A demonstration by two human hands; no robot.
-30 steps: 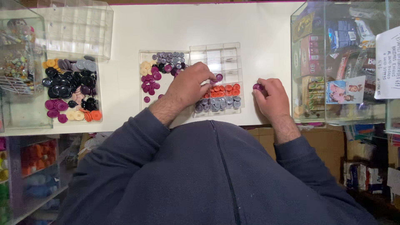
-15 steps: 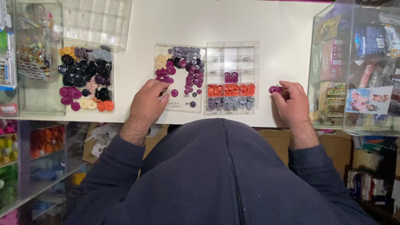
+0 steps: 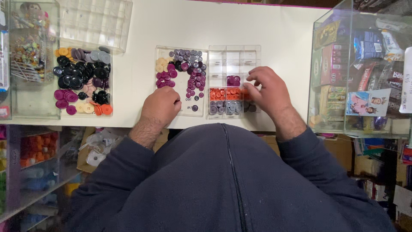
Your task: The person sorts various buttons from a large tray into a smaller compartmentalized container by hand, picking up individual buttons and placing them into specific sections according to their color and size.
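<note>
Right hand (image 3: 269,92) lies over the right half of the clear compartment box (image 3: 234,56), fingers curled and pinched together just beside the compartment of magenta buttons (image 3: 233,80); whether a button is between the fingertips cannot be told. Orange buttons (image 3: 225,93) and grey buttons (image 3: 225,106) fill the rows below. Left hand (image 3: 161,105) rests as a loose fist on the near edge of the clear tray (image 3: 180,51), which carries loose purple, magenta and cream buttons (image 3: 189,71); its contents, if any, are hidden. Both containers sit mid-table (image 3: 274,30). A second tray of mixed buttons (image 3: 81,81) lies well to the left.
</note>
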